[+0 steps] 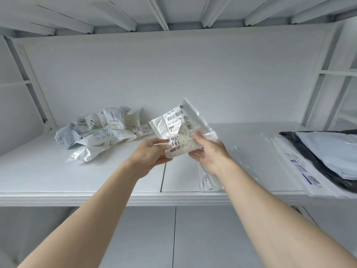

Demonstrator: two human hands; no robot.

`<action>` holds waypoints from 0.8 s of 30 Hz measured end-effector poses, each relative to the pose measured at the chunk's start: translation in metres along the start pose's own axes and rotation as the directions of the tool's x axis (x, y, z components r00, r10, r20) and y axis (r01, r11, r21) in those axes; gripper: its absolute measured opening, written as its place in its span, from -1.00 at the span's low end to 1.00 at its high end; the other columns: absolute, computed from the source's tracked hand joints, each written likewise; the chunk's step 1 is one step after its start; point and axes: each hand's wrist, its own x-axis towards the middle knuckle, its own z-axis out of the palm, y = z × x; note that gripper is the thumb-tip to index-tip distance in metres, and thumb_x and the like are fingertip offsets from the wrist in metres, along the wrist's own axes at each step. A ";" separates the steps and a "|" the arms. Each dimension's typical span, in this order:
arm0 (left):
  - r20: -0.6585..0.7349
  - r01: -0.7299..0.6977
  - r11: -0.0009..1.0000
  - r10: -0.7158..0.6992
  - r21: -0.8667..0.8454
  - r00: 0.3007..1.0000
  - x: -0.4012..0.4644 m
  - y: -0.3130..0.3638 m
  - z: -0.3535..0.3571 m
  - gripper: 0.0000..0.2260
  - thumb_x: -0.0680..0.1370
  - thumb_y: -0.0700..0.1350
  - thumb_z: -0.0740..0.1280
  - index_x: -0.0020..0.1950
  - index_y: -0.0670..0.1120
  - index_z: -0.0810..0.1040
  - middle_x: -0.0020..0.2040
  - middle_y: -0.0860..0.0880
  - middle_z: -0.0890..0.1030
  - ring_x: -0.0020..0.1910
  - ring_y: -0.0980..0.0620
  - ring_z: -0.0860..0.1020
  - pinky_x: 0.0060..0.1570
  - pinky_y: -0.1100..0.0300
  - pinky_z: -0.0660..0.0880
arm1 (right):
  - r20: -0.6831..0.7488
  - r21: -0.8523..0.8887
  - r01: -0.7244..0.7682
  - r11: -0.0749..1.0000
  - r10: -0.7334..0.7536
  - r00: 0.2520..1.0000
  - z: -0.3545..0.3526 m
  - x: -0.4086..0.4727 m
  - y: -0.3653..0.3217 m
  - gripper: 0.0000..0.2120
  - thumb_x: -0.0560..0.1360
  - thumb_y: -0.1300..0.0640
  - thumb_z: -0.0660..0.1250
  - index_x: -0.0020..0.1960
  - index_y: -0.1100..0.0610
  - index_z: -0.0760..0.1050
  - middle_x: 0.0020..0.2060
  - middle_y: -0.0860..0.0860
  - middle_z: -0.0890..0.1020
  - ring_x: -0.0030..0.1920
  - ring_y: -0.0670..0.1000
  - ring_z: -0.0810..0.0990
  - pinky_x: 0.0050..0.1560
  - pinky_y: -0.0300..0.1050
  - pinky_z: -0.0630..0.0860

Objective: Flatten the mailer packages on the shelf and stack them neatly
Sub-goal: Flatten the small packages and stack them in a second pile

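While both hands hold it up above the white shelf board (96,176), the small crumpled translucent-white plastic mailer with a barcoded shipping label (181,128) sits squarely between them, raised off the surface and tilted so its label faces the camera. The left hand (149,151) grips its lower left edge, fingers curled behind and thumb in front; the right hand (209,150) pinches its lower right side, thumb on the label face. Its longer axis runs from the near-left corner up toward the far right.

What the next move turns on, I judge, is where this mailer goes down: a flat layer of clear and white flattened mailers (210,180) lies directly below the right hand on the shelf, so the right hand is the nearer one to that spot and the drop is nearly straight down. Farther right, well apart from the hands, a neater stack of flattened mailers in white, black and pale blue-grey (318,161) overhangs the shelf's front edge (part of it runs out of view).

To the left, near the back wall, a heap of crumpled white and pale-blue mailers with labels (100,132) waits unflattened, near the left hand but not touching it. Nothing stands between the held mailer and the shelf below; only the creases in the mailer itself look likely to resist smoothing.
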 end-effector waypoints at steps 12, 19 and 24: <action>0.100 0.147 0.967 -0.129 -0.208 0.987 -0.021 -0.007 0.036 -0.72 0.60 0.05 0.20 0.13 -0.09 0.57 -0.02 -0.15 0.66 -0.02 -0.15 0.64 0.10 -0.14 0.56 | -0.225 -0.271 0.203 0.941 -0.267 0.937 -0.044 -0.037 -0.019 -0.86 0.58 0.08 0.34 -0.09 0.14 0.54 -0.15 0.14 0.69 -0.17 0.12 0.68 -0.08 0.14 0.65; -0.043 0.075 0.981 -0.068 0.178 0.997 -0.028 -0.020 0.009 -0.79 0.48 -0.11 0.46 0.08 -0.13 0.64 -0.11 -0.06 0.68 -0.19 0.03 0.63 -0.21 0.19 0.58 | 0.014 -0.561 0.191 0.806 -0.221 0.975 -0.039 -0.035 -0.001 -0.89 0.56 0.13 0.36 0.06 0.12 0.53 -0.01 0.08 0.67 -0.04 0.06 0.66 0.03 0.01 0.59; -0.172 0.197 0.894 -0.138 0.401 0.975 -0.035 -0.038 -0.024 -0.85 0.49 -0.09 0.43 -0.11 -0.17 0.60 -0.20 -0.08 0.58 -0.27 0.00 0.56 -0.24 0.14 0.62 | 0.136 -0.879 0.255 0.402 -0.302 0.943 -0.012 -0.033 0.015 -0.37 0.59 0.20 0.25 0.57 0.07 0.04 0.43 0.11 0.31 0.35 0.15 0.41 0.28 -0.04 0.36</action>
